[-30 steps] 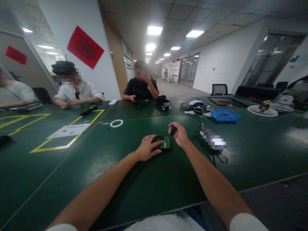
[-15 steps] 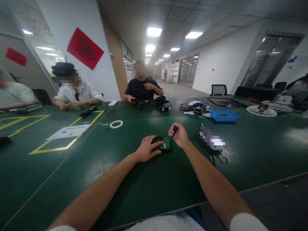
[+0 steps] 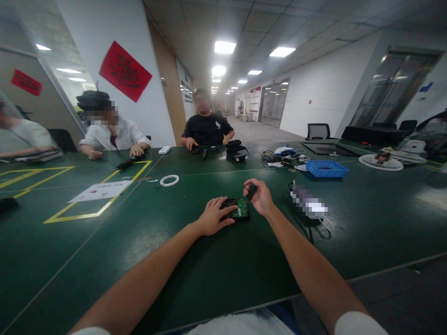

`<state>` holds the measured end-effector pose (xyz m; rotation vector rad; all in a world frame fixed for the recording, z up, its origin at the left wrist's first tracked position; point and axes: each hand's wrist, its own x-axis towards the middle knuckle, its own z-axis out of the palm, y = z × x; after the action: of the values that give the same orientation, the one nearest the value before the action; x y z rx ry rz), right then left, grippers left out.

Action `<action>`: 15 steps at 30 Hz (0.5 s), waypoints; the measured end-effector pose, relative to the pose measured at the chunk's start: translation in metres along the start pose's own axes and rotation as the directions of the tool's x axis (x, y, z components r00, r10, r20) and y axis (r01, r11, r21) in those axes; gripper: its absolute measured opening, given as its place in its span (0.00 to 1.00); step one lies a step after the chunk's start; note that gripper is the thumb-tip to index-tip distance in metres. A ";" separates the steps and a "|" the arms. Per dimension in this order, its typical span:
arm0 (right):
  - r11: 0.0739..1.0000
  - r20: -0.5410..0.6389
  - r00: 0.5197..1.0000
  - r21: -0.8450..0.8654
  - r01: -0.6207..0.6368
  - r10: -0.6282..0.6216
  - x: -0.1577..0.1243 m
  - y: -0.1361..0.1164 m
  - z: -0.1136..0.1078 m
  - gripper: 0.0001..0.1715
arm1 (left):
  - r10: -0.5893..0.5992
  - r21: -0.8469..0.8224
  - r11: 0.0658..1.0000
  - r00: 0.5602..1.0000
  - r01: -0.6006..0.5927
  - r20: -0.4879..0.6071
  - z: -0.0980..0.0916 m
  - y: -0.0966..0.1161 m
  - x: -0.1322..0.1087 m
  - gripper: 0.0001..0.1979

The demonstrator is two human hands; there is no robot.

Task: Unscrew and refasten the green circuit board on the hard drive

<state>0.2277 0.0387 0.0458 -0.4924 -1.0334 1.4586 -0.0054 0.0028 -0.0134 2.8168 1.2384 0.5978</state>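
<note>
One left hand (image 3: 212,217) rests spread-fingered on a rectangular black-and-green circuit-board unit (image 3: 243,210); right hand (image 3: 260,198) half-curled alongside, contents indeterminable.

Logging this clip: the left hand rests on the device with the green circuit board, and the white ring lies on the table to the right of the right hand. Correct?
Not quite: the head view shows the white ring lying to the left of the right hand. The rest stands.
</note>
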 end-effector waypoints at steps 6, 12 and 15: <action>0.999 0.020 0.999 0.034 -0.041 0.040 -0.003 -0.002 0.001 0.12 | 0.009 0.001 1.000 1.000 -0.009 0.005 0.000 -0.001 -0.001 0.29; 0.997 0.029 0.998 0.031 -0.064 0.063 -0.002 0.000 0.001 0.12 | 0.014 0.014 1.000 1.000 -0.015 0.003 0.000 -0.002 -0.002 0.29; 0.998 0.061 0.997 0.032 -0.047 0.045 -0.001 0.000 0.001 0.14 | 0.010 0.028 1.000 1.000 -0.010 0.003 0.001 -0.002 -0.002 0.29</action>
<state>0.2275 0.0375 0.0459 -0.4527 -1.0493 1.5374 -0.0077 0.0030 -0.0149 2.8472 1.2422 0.5813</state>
